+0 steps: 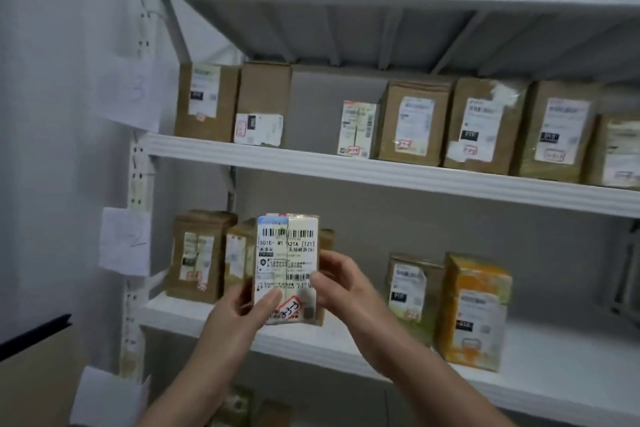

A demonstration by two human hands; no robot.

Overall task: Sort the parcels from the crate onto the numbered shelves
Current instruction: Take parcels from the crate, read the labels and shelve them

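A small parcel (289,253) with white barcode labels and a red-edged sticker reading 3-3-3 is held up in front of the lower shelf (346,348). My left hand (242,312) grips its lower left side, thumb on the label. My right hand (341,284) grips its right edge. A paper tag marked 3 (135,90) hangs beside the upper shelf (346,168), and a tag marked 2 (126,241) beside the lower one. The crate is out of view.
Several brown parcels stand along the upper shelf, with a gap (315,114) left of a small white-labelled box (356,130). The lower shelf holds brown boxes at left (199,256), one brown box and an orange box (476,312) at right. More parcels sit below.
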